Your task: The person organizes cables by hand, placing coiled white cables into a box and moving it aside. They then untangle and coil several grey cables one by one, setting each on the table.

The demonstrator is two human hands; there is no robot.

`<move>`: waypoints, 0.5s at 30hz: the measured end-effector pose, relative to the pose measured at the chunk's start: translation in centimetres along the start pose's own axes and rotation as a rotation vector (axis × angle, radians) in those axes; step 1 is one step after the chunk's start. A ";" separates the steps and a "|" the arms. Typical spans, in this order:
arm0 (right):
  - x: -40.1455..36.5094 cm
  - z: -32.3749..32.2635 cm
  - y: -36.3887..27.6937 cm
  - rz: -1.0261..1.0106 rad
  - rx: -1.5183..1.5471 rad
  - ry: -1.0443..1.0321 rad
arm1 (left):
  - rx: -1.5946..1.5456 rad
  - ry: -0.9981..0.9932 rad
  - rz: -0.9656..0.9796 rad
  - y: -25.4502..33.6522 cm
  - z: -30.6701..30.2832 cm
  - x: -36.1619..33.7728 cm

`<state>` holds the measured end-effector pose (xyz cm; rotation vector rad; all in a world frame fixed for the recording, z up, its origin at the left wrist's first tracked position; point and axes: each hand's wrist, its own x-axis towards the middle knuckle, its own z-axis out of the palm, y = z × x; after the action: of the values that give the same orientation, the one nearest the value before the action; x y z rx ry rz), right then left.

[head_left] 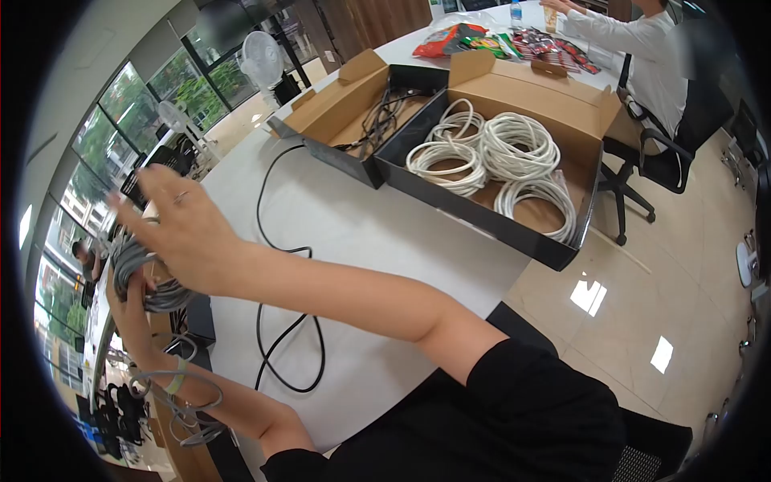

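Observation:
At the left of the view, my left hand is closed on a coil of grey cable, with its fingers hooked through the loops. Loose turns of the same cable dangle around my left forearm, below a pale wristband. My right hand is just above the coil, its fingers stretched out and apart; part of the coil is hidden behind it. A black cable lies in loops on the white table beside my arms.
A black box with coiled white cables stands on the table. Next to it, another box contains dark cables. Snack bags and a bottle are farther back, near a seated person. A cardboard box edge shows lower left.

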<state>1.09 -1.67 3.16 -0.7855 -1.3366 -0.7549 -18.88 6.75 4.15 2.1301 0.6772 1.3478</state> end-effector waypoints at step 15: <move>1.1 -1.5 2.4 0.020 0.064 -0.638 | 0.740 -0.039 0.039 6.5 5.7 -0.4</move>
<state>3.96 -1.65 4.07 -1.0344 -1.9052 -0.4510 -12.99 0.75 6.11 2.7267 1.2723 1.1772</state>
